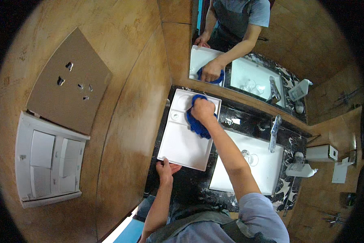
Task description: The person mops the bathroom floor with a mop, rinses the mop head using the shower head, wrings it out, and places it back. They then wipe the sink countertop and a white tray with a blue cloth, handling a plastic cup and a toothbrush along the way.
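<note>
A white rectangular tray (186, 146) with raised edges and smaller compartments at its far end lies on the black marbled counter. Its near left corner is gripped by my left hand (165, 170), thumb at the rim and fingers by the underside. Over the far right part of the tray, my right hand (203, 110) is closed on a blue cloth (199, 128), pressed against the tray's surface. A small round white piece (175, 116) sits in one compartment, left of the cloth.
Right of the tray is a white sink (230, 174) with a metal faucet (275, 133). A white bottle (301, 170) stands beyond it. A mirror (311, 48) lines the back, and a white switch panel (54, 160) is on the left wall.
</note>
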The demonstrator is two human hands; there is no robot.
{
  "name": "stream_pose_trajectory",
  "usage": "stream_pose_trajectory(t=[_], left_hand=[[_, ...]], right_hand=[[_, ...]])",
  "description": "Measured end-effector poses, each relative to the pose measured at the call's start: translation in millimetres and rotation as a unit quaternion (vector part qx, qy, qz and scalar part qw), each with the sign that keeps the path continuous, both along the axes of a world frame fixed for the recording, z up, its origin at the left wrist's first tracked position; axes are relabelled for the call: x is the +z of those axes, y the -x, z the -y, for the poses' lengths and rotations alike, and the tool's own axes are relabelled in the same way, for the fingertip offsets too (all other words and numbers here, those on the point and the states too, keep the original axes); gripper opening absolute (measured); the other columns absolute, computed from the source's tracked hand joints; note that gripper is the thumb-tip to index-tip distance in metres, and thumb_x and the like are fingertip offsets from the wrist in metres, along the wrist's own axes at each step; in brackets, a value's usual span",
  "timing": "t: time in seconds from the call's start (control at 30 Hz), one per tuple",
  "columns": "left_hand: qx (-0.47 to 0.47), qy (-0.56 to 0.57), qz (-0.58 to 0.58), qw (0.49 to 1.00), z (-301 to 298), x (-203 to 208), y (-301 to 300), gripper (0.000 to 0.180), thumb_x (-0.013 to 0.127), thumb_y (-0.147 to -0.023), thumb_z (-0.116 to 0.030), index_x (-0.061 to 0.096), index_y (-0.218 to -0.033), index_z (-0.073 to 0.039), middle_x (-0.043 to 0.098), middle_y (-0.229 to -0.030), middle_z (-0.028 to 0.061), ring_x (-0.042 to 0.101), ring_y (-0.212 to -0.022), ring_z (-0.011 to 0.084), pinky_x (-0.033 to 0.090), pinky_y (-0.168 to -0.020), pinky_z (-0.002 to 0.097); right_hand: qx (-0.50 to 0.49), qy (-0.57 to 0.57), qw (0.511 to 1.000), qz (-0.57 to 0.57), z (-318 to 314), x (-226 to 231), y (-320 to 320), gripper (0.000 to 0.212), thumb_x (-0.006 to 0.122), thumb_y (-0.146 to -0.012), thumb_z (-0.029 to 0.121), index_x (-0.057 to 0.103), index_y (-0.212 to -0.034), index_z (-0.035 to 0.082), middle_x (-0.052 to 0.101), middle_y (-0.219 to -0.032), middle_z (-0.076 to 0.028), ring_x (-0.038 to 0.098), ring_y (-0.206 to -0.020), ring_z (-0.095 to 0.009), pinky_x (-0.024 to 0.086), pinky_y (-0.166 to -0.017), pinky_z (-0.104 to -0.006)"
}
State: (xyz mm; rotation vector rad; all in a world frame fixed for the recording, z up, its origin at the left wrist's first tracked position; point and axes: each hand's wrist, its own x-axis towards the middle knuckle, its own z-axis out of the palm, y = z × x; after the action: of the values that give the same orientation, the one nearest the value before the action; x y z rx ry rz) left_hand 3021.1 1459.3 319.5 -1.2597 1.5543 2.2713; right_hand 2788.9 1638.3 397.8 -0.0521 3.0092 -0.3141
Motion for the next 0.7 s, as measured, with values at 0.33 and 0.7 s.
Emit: stream_pose_trajectory(t=[0.33,0.7], left_hand=[[-0.050,-0.034,0.007,0.998,6,25,-10,0.034,0.047,-0.097,-0.030,0.044,-0.103,0.003,0.064,-0.079,0.0219,0.067,-0.065,0.0310,0.058,-0.054,0.0384],[-0.529,0.543,-0.268,0.595,-21,52,10,0.075,0.074,-0.071,-0.042,0.046,-0.130,-0.006,0.032,-0.143,0.0171,0.027,-0.132,0.0345,0.015,-0.104,0.0592]], right_hand=[[0.099,0.085,0.987,0.089,-62,93,-64,0.043,0.063,-0.074,0.034,0.065,-0.112,0.014,0.067,-0.094,-0.019,0.065,-0.089,-0.034,0.053,-0.077,-0.0441],[0.286,-0.128,0.949,-0.026,-64,0,-5,0.032,0.058,-0.075,0.015,0.067,-0.106,0.017,0.064,-0.084,-0.015,0.065,-0.079,-0.030,0.052,-0.064,-0.0410]])
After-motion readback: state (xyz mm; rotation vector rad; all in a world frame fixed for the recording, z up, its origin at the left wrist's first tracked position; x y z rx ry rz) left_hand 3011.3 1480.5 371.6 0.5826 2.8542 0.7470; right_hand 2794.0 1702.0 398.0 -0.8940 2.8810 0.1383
